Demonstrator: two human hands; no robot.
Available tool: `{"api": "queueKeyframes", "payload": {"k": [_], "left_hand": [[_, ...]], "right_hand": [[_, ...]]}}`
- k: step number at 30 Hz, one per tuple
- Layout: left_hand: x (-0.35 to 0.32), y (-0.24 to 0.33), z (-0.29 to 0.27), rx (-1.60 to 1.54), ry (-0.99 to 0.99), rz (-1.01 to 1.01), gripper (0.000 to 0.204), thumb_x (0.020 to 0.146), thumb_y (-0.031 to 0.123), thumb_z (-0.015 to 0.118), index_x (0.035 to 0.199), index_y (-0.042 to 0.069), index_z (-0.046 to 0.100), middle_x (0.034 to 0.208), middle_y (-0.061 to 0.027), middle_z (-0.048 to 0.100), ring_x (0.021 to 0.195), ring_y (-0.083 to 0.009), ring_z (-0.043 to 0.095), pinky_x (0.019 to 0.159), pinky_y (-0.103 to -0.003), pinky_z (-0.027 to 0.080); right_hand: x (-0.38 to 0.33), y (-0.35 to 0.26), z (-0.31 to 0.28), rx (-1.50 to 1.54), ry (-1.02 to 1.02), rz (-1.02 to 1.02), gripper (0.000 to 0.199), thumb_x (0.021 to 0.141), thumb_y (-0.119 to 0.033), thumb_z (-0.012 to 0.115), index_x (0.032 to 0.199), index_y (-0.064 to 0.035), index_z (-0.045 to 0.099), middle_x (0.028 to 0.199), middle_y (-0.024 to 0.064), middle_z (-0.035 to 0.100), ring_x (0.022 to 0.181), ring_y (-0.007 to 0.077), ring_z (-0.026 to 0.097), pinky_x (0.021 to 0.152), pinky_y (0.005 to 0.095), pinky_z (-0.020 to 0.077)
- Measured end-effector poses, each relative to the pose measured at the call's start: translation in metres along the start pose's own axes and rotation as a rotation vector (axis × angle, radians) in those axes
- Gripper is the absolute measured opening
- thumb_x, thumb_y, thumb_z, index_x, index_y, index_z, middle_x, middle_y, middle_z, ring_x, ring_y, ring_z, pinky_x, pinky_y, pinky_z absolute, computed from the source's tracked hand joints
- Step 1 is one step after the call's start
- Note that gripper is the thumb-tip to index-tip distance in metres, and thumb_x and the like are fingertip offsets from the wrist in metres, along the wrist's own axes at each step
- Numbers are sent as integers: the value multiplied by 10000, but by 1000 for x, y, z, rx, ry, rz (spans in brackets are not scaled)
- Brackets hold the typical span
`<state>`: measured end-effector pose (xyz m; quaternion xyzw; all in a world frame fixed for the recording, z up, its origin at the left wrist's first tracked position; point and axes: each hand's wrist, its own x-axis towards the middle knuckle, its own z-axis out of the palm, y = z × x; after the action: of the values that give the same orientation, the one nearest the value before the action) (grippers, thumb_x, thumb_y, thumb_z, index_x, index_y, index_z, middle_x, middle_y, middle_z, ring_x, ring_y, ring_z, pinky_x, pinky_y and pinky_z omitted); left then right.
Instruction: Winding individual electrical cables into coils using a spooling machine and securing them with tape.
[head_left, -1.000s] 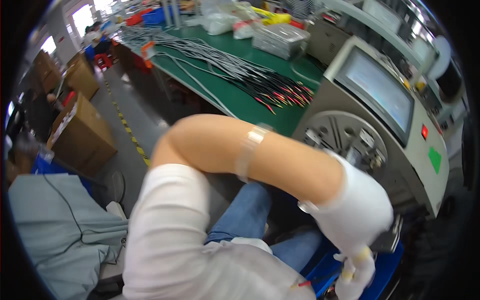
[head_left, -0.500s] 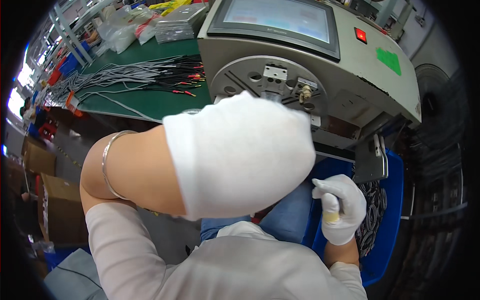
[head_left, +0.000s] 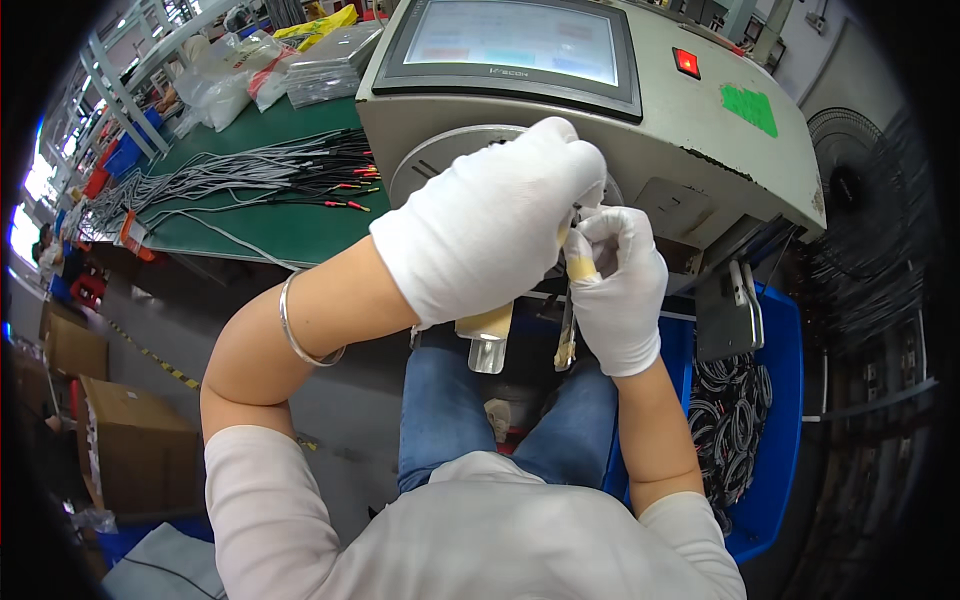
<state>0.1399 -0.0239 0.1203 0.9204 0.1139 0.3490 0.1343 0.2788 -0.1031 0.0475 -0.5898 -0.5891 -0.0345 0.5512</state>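
White-gloved, my left hand (head_left: 495, 225) reaches in front of the machine's round metal plate (head_left: 410, 172), fingers bent and closed. My right hand (head_left: 622, 290), also gloved, with yellowish tape around its thumb, meets it from the right in a pinch. Between the fingertips a small dark bit shows, too covered by the gloves to name. Most of the plate is hidden behind my left hand. Below the hands hang a shiny metal tongue (head_left: 488, 352) and a narrow metal bar (head_left: 567, 335).
The machine carries a touch screen (head_left: 510, 45) and a lit red switch (head_left: 686, 63). Grey cables (head_left: 250, 165) with black and red ends lie on the green table (head_left: 220, 232). At right, a blue bin (head_left: 785, 440) holds coiled cables. Cardboard boxes (head_left: 145, 450) stand at left.
My right hand has risen from beside the blue bin to meet my left at the plate. My left hand has drawn farther from the camera, with its fingers now turned toward the right hand.
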Motion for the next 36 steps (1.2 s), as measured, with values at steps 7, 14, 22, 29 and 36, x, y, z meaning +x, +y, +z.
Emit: {"api": "queueKeyframes", "payload": {"k": [7,14,22,29,36], "left_hand": [[-36,-22,-31,6,135,-100,157,764,-58,642,900,5,597,873,-91,610,786,-199,615,709,-282,489],[-94,-62,-43,-551,222,-633,79,810,13,659,871,-7,612,848,-66,655,694,-107,587,649,-262,498],[-211,-148,-27,-733,266,-817,138,799,93,673,870,-11,616,771,-98,643,568,-88,513,547,-222,433],[-233,-161,-8,-725,256,-880,155,774,124,668,840,-1,604,760,-109,627,563,-102,514,525,-226,413],[-239,-161,-15,-741,237,-864,164,775,138,693,848,-2,645,740,-102,649,579,-103,533,532,-233,416]], "right_hand": [[-3,7,1,-16,24,96,167,793,11,704,837,-29,548,754,17,607,589,52,498,544,206,422],[-1,13,1,-35,59,-70,162,794,11,709,840,-30,559,781,18,610,631,44,508,571,199,425],[2,2,-3,86,-14,130,104,843,8,662,886,-33,577,808,-5,600,658,47,520,612,191,434],[4,-4,-13,161,55,145,37,914,-33,576,937,-4,580,839,39,625,673,65,545,649,195,443],[1,-9,-46,190,199,187,145,959,-113,523,955,13,595,898,77,658,676,76,549,658,206,436]]}}
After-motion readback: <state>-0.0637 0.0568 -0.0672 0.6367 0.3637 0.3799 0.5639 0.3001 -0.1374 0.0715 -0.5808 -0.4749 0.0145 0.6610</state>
